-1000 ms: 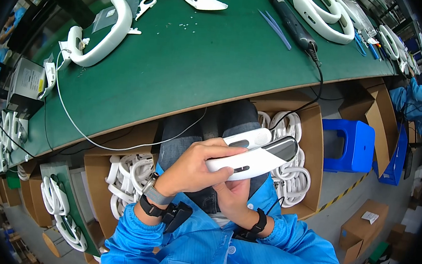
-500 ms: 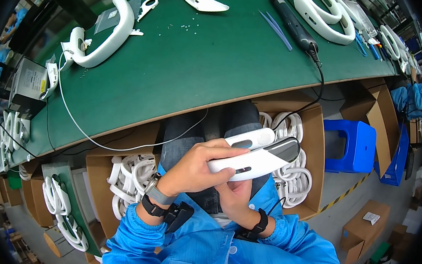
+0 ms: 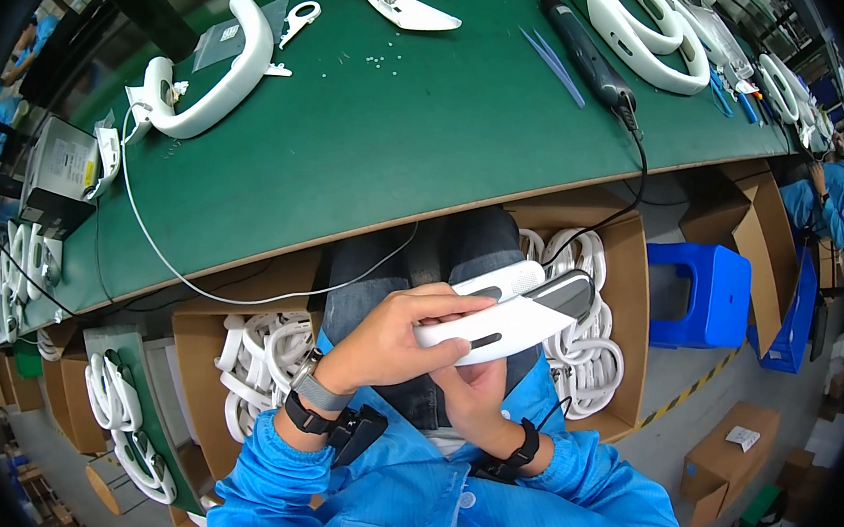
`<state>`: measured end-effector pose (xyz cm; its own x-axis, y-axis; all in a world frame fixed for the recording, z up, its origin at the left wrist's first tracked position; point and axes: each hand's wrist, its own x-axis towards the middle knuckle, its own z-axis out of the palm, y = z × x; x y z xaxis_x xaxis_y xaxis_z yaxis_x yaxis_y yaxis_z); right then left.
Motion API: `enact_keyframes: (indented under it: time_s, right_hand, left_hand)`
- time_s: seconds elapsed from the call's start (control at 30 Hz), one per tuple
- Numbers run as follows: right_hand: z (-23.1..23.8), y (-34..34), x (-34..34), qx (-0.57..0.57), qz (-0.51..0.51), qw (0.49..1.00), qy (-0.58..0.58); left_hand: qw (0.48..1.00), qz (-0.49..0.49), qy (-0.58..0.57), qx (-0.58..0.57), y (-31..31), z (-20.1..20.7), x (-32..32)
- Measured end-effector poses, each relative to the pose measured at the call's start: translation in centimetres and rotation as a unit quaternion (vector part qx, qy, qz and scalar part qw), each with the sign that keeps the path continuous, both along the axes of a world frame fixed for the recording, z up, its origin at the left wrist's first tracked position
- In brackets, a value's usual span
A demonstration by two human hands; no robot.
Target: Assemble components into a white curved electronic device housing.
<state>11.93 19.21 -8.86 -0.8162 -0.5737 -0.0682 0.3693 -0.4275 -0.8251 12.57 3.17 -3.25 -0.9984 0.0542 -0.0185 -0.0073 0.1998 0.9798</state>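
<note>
Over my lap I hold a white, curved two-armed plastic device [image 3: 509, 329] with dark oval slots along its sides and a dark grey panel at one end. My left hand [image 3: 397, 337] grips its near arm, the thumb lying along the lower side and the fingers over the top. From below, my right hand [image 3: 474, 397] supports the same piece; most of its fingers are hidden behind the white shell. The second arm of the device [image 3: 503, 280], with a perforated tip, shows just beyond the first.
A green bench [image 3: 352, 147] spans the far side. On it are a white U-shaped part [image 3: 226, 96], a curved cover [image 3: 399, 6], blue tweezers [image 3: 555, 66] and a black electric screwdriver [image 3: 586, 57]. Cartons [image 3: 629, 312] of white parts flank my legs. A blue stool [image 3: 725, 295] stands right.
The device has rolled slightly in my hands, so its dark end panel shows at a different angle. At the far right, a person in blue has shifted, bringing an arm into view.
</note>
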Motion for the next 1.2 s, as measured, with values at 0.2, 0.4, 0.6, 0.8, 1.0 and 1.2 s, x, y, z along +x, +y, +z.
enact_keyframes:
  time_s: [0.2,0.4,0.6,0.8,1.0,1.2]
  right_hand:
    - [1.4,4.4,-4.4,0.0,0.373,0.928,0.01]
    - [3.9,3.1,-3.8,0.328,0.212,0.873,0.293]
    - [3.4,3.4,-3.7,0.307,0.266,0.877,0.255]
    - [2.3,3.9,-3.2,0.25,0.309,0.896,0.198]
    - [0.6,3.1,-4.5,0.253,0.422,0.843,0.215]
    - [0.1,2.3,-1.5,0.337,0.237,0.809,0.42]
  left_hand:
    - [0.842,0.153,-0.028,0.516,1.0,-1.7,-0.4]
    - [0.697,0.363,-0.07,0.615,1.8,-3.5,-1.1]
    - [0.725,0.343,-0.056,0.595,2.0,-3.2,-0.3]
    - [0.738,0.309,-0.029,0.599,2.0,-2.1,0.5]
    - [0.721,0.34,-0.031,0.604,2.1,-3.0,1.1]
    - [0.729,0.433,-0.063,0.526,1.3,-3.3,2.3]
